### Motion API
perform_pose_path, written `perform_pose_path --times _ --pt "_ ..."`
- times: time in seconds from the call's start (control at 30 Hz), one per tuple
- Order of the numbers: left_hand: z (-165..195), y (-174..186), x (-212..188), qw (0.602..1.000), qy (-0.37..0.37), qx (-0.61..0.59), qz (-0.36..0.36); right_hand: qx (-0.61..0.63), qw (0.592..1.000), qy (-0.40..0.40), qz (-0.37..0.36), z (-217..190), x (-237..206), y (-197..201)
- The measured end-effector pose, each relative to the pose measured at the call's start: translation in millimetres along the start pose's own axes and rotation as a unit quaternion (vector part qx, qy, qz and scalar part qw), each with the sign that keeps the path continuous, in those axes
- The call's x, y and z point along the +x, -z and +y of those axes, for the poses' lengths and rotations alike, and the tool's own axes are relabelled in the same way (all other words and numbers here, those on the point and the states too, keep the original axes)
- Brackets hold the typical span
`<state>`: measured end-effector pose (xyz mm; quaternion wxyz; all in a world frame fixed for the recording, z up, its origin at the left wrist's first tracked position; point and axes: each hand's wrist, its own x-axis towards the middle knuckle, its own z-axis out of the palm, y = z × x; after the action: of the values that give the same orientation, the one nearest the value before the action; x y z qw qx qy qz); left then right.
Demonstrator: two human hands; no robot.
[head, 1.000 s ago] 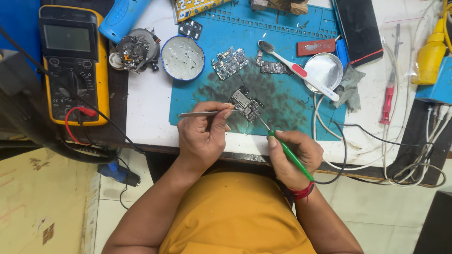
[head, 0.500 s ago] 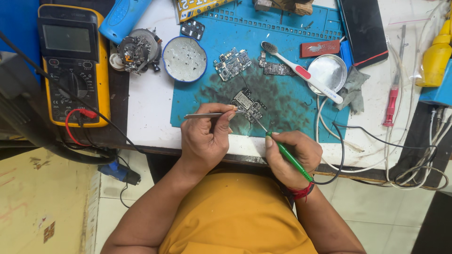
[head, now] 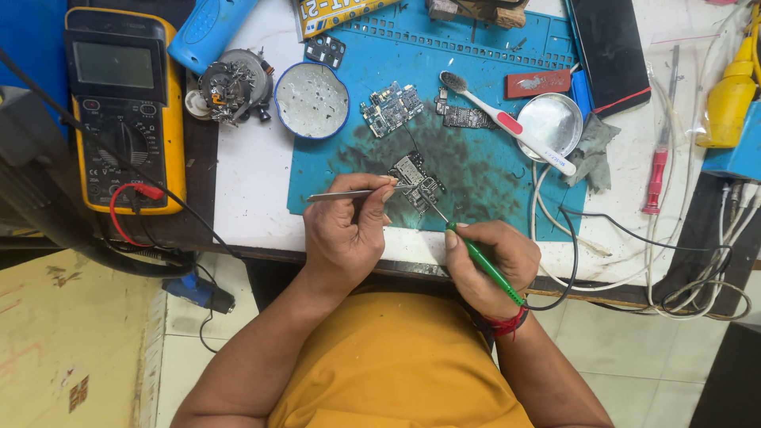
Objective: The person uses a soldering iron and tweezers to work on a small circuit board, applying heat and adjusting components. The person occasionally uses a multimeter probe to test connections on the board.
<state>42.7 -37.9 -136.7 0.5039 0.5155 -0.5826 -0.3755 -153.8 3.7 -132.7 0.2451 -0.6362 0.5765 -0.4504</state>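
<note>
Your circuit board (head: pixel 417 179) lies flat on the blue mat (head: pixel 491 170), near its front edge, small and dark with grey metal patches and an uneven outline. Your left hand (head: pixel 347 230) pinches a pair of tweezers (head: pixel 353 193) shut between thumb and forefinger, the tips reaching the board's left side. Your right hand (head: pixel 487 261) is closed around a green-handled soldering iron (head: pixel 476 257), held like a pen, its thin tip slanting up onto the board's lower right corner.

The exact spot where tip and tweezers meet the board is too small to make out, and your fingers cover part of the tweezers. The mat around the board is stained dark.

Behind the board, a round blue-rimmed tin (head: pixel 311 100) holds a grey, speckled layer; you cannot tell what it is. To the right, a shallow metal dish (head: pixel 553 123) looks shiny inside, with a toothbrush (head: pixel 507 123) lying across its rim. Two more boards (head: pixel 391 108) rest on the mat between them. A yellow multimeter (head: pixel 123 107) sits far left.
</note>
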Motion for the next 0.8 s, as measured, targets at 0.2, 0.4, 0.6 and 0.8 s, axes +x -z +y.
perform_pose_path --times 0.2,0.4,0.6,0.8 --pt "-1.0 0.2 -1.0 1.0 -0.006 0.006 -0.001 -0.002 1.0 0.021 0.006 -1.8 0.4 -2.6" --pt "-1.8 0.3 -1.4 1.0 -0.009 0.006 0.001 -0.012 0.999 0.033 -0.007 -3.4 0.5 -2.2" --pt "-1.2 0.3 -1.8 1.0 -0.005 0.004 0.003 -0.016 0.999 0.049 -0.012 -4.2 1.7 -2.7" --pt "-1.6 0.4 -0.8 1.0 -0.011 0.01 0.001 -0.006 0.998 0.062 -0.018 -2.8 2.2 -2.9"
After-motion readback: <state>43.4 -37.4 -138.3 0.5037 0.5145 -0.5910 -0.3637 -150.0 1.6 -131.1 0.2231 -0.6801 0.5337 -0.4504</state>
